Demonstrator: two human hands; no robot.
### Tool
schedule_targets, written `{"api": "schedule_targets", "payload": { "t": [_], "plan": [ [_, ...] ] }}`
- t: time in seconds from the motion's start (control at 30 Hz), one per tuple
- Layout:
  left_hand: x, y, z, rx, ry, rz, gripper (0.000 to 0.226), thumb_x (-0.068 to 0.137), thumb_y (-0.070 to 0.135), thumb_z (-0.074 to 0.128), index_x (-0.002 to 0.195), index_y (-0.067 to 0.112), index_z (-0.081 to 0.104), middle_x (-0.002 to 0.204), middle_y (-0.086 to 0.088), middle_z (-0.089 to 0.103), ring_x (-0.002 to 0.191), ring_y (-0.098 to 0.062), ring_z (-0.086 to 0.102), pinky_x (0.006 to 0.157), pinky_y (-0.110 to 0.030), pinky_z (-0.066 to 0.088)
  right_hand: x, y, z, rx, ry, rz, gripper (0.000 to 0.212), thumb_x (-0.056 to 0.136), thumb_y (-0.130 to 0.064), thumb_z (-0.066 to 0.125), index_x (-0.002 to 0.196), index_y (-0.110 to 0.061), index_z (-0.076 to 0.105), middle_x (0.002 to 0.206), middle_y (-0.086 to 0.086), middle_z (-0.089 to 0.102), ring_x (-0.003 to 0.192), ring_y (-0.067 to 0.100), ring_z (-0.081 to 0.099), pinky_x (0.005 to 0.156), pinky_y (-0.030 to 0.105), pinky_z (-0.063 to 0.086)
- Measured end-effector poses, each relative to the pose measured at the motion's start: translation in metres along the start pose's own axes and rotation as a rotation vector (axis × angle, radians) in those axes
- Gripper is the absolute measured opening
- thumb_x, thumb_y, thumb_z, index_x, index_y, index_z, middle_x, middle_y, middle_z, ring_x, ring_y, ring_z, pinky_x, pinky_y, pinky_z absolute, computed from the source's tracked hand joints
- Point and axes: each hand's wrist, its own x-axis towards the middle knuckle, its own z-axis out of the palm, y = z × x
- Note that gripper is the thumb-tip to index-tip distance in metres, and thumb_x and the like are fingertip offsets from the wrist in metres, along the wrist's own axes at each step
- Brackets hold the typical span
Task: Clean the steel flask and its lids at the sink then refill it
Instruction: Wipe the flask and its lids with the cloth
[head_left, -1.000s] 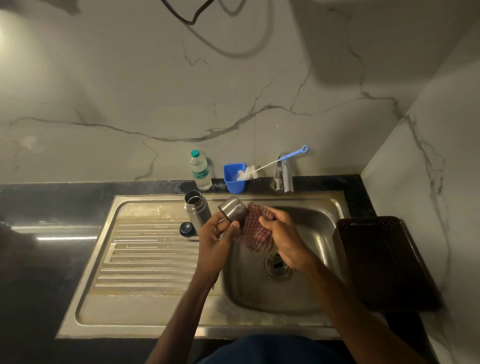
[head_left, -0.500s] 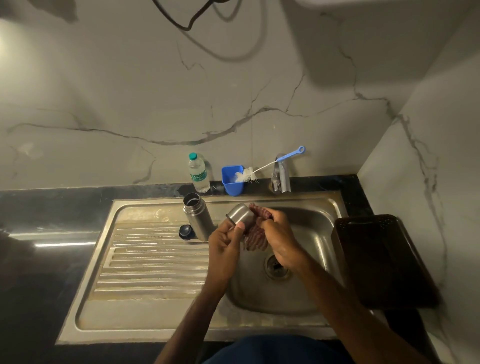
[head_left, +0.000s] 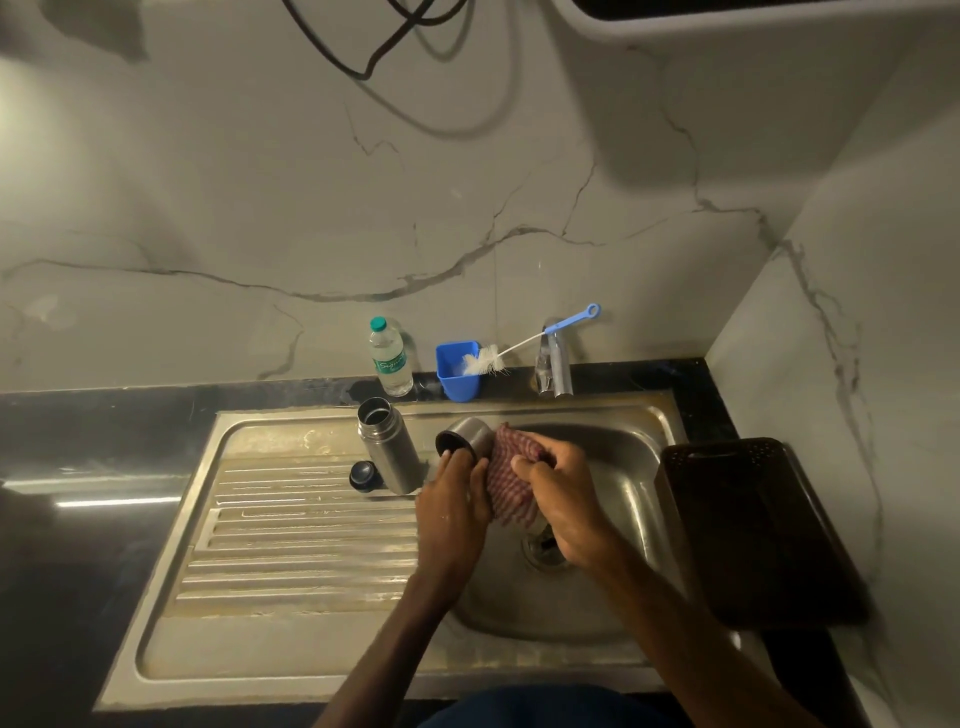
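Turned a little since a moment ago, the cup lid (head_left: 464, 439) now shows its dark mouth to the left, and the checked cloth (head_left: 511, 483) bunches against its far side. Over the sink (head_left: 639, 457) basin, so drips fall in, the left hand (head_left: 452, 512) closes its grip round the cup lid while the right hand (head_left: 569, 501) grips the cloth to rub it. On the drainboard (head_left: 311, 545), the open flask (head_left: 387, 449) and small dark cap (head_left: 363, 475) stand just beside each other, out of the way.

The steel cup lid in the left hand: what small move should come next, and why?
Probably turn the steel cup lid a little in the left hand, since the red checked cloth in the right hand covers only its closed end.
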Motion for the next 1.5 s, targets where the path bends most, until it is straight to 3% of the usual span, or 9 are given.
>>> {"api": "schedule_targets", "payload": {
  "t": [0.1,0.23,0.43,0.57,0.73,1.07,1.2,1.3,1.5],
  "plan": [
    [0.004,-0.002,0.002,0.090,-0.064,0.013,0.017,0.107,0.029,0.055,0.095,0.023,0.066,0.080,0.007,0.067,0.062,-0.005,0.060,0.056,-0.030,0.054,0.000,-0.001,-0.001,-0.067,0.024,-0.043,0.040,0.101,-0.003,0.055,0.139,-0.013,0.061,0.125,0.007,0.070,0.108,0.014,0.069,0.088,0.027,0.061],
    [0.002,-0.002,0.005,0.165,-0.128,0.077,0.021,0.107,0.033,0.052,0.089,0.030,0.062,0.075,0.011,0.066,0.059,-0.003,0.060,0.056,-0.033,0.054,0.002,0.001,0.002,-0.190,0.005,-0.107,0.043,0.101,-0.003,0.056,0.143,-0.014,0.059,0.137,0.002,0.066,0.125,0.014,0.063,0.090,0.005,0.048],
    [0.009,-0.002,0.006,0.182,-0.164,0.103,0.018,0.103,0.033,0.054,0.086,0.029,0.059,0.069,0.013,0.064,0.058,-0.005,0.061,0.053,-0.024,0.048,-0.001,0.007,0.003,-0.334,0.001,-0.194,0.047,0.095,0.002,0.063,0.141,-0.010,0.061,0.138,0.004,0.066,0.129,0.014,0.061,0.113,0.027,0.046],
    [0.004,0.009,0.006,0.166,-0.146,0.103,0.025,0.105,0.025,0.058,0.082,0.033,0.054,0.059,0.022,0.048,0.048,0.000,0.049,0.047,-0.014,0.035,0.003,0.007,-0.003,-0.410,0.016,-0.230,0.055,0.092,0.002,0.068,0.145,-0.010,0.056,0.142,0.006,0.063,0.134,0.016,0.057,0.113,0.022,0.043],
    [0.010,0.005,0.004,0.084,-0.107,0.086,0.016,0.104,0.017,0.058,0.090,0.021,0.064,0.076,0.018,0.063,0.055,0.001,0.056,0.052,-0.015,0.043,0.000,0.011,-0.009,-0.454,0.017,-0.277,0.052,0.094,0.002,0.066,0.144,-0.011,0.057,0.141,0.004,0.063,0.131,0.013,0.058,0.106,0.014,0.043],
    [0.020,0.003,-0.011,-0.172,-0.194,-0.103,0.037,0.108,0.019,0.052,0.072,0.016,0.058,0.062,0.006,0.055,0.054,-0.005,0.051,0.052,-0.016,0.037,0.000,0.009,-0.022,-0.421,-0.021,-0.316,0.046,0.098,0.002,0.060,0.142,-0.013,0.058,0.135,-0.010,0.060,0.110,-0.024,0.052,0.101,0.004,0.040],
    [0.016,0.006,-0.014,-0.249,-0.188,-0.098,0.040,0.108,0.029,0.049,0.073,0.013,0.059,0.063,0.001,0.058,0.057,-0.011,0.053,0.054,-0.031,0.045,0.002,0.012,-0.024,-0.409,-0.005,-0.293,0.046,0.099,-0.002,0.060,0.144,-0.013,0.057,0.138,0.003,0.065,0.125,0.009,0.061,0.110,0.033,0.049],
    [0.022,0.010,-0.018,-0.275,-0.133,-0.133,0.039,0.108,0.018,0.051,0.069,0.018,0.057,0.059,0.011,0.051,0.054,-0.003,0.048,0.054,-0.019,0.038,-0.011,0.014,-0.025,-0.432,-0.035,-0.332,0.049,0.098,0.002,0.060,0.144,-0.011,0.054,0.139,-0.001,0.061,0.125,0.008,0.058,0.110,0.033,0.050],
    [0.028,0.009,-0.022,-0.261,-0.251,-0.067,0.041,0.107,0.019,0.054,0.067,0.010,0.052,0.057,0.015,0.047,0.055,-0.004,0.043,0.057,-0.021,0.035,-0.004,0.012,-0.024,-0.473,0.045,-0.457,0.053,0.094,0.004,0.064,0.145,-0.007,0.053,0.141,0.003,0.061,0.129,0.008,0.055,0.114,0.026,0.042]
  ]
}}
